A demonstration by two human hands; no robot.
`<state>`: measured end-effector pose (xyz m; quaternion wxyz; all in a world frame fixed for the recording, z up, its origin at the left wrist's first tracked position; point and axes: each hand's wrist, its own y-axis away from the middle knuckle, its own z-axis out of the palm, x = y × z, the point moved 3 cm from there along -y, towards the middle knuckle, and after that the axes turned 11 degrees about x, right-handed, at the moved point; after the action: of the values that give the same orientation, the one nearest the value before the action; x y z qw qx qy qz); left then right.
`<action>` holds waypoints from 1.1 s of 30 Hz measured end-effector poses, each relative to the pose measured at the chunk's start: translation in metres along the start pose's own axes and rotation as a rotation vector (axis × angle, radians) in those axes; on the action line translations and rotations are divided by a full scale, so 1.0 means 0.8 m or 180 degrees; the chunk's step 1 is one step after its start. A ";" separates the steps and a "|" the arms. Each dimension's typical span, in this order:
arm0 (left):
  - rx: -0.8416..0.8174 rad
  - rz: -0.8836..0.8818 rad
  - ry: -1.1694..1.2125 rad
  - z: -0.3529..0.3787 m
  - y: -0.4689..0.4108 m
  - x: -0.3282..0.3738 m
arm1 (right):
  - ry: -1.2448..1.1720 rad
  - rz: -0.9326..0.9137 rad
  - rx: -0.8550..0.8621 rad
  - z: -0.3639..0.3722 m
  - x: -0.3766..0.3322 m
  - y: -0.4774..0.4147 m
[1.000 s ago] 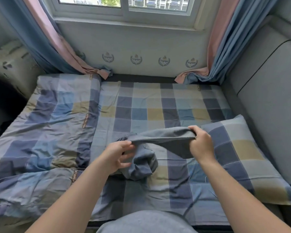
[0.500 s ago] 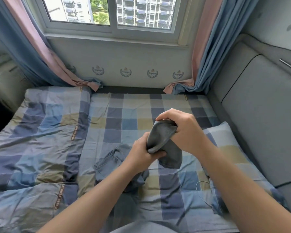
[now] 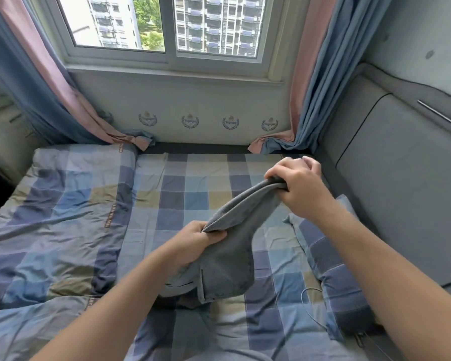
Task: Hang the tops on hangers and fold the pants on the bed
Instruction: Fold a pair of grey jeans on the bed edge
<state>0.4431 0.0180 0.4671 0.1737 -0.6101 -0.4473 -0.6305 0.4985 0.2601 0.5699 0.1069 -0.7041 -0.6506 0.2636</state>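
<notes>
A grey garment (image 3: pixel 227 261), seemingly a pair of pants, hangs above the checked bed (image 3: pixel 182 194) in the middle of the view. My left hand (image 3: pixel 193 238) pinches one end of its upper edge. My right hand (image 3: pixel 297 186) grips the other end, higher and farther right. The edge runs stretched on a slant between the two hands. The rest of the cloth droops down, and its lower part touches the bed. No hangers or other tops are in view.
A checked duvet (image 3: pixel 52 230) covers the bed's left half. A matching pillow (image 3: pixel 333 269) lies at the right, with a thin cable (image 3: pixel 307 295) beside it. A grey padded headboard (image 3: pixel 401 191) stands on the right. Curtains (image 3: pixel 310 95) hang beside the window (image 3: pixel 167 24) behind.
My hands, close together half a second ago, have drawn apart. The right one rose up and to the right, stretching the garment's edge and lifting more cloth off the bed.
</notes>
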 end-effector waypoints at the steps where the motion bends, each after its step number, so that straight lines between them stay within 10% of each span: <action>1: 0.0035 -0.0119 0.0294 0.002 0.003 0.002 | 0.0029 0.0159 0.0217 0.003 -0.002 -0.001; 9: 0.1015 -0.0712 0.2219 -0.026 0.012 0.013 | -0.1184 0.0471 0.0787 0.032 -0.042 0.039; 18: 0.0587 -0.0482 0.3041 -0.032 0.017 0.058 | -0.3218 0.2173 -0.1634 0.140 -0.092 0.126; 33: 0.0525 0.0015 0.1323 -0.060 0.020 0.008 | -0.3400 0.1976 -0.0193 0.057 -0.095 0.063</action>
<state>0.4246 -0.0259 0.4856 0.3129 -0.4518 -0.4505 -0.7035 0.5174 0.1705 0.5245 -0.3354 -0.6340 -0.3863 0.5799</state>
